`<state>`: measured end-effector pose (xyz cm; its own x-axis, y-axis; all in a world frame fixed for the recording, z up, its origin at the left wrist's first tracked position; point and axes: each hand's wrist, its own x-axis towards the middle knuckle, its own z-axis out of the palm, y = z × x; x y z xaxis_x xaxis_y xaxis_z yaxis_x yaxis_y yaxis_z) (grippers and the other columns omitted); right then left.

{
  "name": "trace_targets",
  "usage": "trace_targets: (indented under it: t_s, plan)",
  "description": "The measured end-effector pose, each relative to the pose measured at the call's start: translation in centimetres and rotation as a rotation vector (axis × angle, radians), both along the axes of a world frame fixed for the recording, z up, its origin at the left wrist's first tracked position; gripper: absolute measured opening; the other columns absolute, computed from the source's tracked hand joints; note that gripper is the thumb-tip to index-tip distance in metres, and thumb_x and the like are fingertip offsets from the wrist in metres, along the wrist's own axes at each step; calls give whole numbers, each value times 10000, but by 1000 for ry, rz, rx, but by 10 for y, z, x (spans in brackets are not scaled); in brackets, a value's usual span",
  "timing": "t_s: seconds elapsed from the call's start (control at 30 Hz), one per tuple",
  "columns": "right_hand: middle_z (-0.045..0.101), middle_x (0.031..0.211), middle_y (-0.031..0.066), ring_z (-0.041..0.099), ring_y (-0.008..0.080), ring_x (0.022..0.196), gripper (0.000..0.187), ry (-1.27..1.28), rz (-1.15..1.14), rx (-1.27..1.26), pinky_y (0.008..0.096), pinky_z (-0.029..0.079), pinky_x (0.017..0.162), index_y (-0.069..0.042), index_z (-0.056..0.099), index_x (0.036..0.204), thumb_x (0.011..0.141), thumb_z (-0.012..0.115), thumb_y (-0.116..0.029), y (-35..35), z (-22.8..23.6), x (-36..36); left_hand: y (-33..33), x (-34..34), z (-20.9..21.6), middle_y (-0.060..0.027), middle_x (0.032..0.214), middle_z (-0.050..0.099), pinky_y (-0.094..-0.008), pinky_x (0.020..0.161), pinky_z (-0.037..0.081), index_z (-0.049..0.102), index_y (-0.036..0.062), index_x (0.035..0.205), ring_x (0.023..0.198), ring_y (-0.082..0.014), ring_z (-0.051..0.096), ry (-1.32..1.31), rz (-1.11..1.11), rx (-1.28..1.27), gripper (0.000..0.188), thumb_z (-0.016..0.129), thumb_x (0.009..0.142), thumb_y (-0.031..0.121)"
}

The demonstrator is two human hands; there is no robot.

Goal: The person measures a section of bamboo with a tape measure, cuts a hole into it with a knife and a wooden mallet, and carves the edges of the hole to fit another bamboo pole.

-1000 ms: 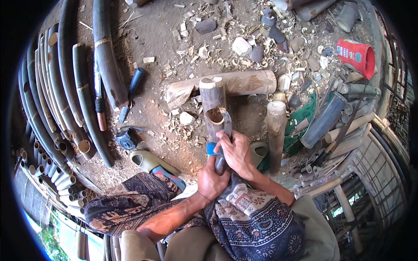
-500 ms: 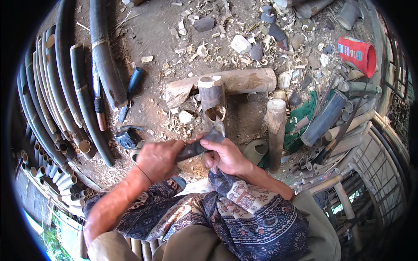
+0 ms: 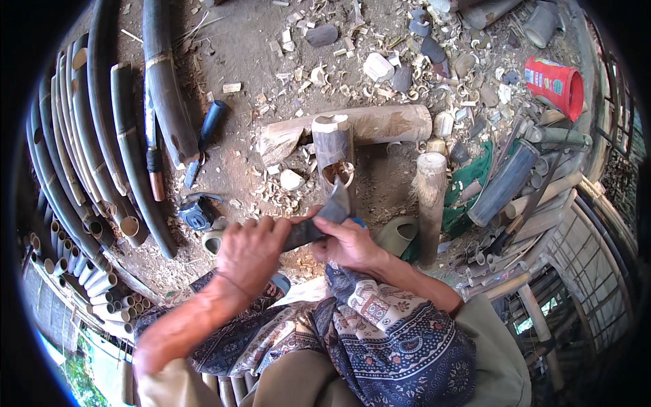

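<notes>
A knife with a broad, dark grey curved blade [image 3: 335, 207] is in both my hands. My left hand [image 3: 251, 247] is wrapped round its handle end, which the fingers mostly hide. Closed on the lower part of the blade, my right hand [image 3: 349, 244] has its thumb laid along the metal. The pointed tip reaches the cut, open near end of a short dark bamboo section [image 3: 332, 144]. That section rests with its far end on a pale log [image 3: 393, 125] lying crosswise on the ground.
Pale shavings and stones litter the dirt beyond the log. Long bamboo poles [image 3: 125, 136], a blue-handled tool [image 3: 211, 123] and a tape measure [image 3: 195, 214] lie at left. On the right are an upright post [image 3: 431, 203], a red container [image 3: 546, 83] and stacked bamboo [image 3: 508, 182].
The knife's blade has tilted more upright, its tip moving slightly farther into the bamboo's open end. My left hand has shifted a little, with its wrist turned. The bamboo section stays on the log.
</notes>
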<state>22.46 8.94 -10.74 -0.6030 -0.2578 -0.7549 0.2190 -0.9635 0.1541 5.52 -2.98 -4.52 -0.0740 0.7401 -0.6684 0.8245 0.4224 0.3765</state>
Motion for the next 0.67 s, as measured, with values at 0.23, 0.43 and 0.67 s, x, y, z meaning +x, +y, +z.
trace_targets:
  t_s: [0.23,0.43,0.67]
  plan:
    - [694,872,61,599,108,606,215,-74,223,249,264,487,543,-37,630,1054,952,557,-213,17,11,-11,3,-10,-11,-131,827,654,-440,645,540,512,57,1002,727,-318,677,-359,142,-204,272,593,747,107]
    - [675,697,95,641,194,656,351,-266,732,1046,345,495,635,21,639,914,980,474,-282,25,6,-1,16,123,-29,-255,749,650,-477,648,569,362,44,1374,652,-411,664,-520,898,-194,682,644,755,89]
    - [694,769,110,680,316,753,324,-69,885,1165,436,507,739,-35,548,1034,985,444,-338,14,22,-5,-9,119,-31,-233,987,684,-416,740,575,448,54,1356,842,-364,700,-568,1008,-105,680,734,743,125]
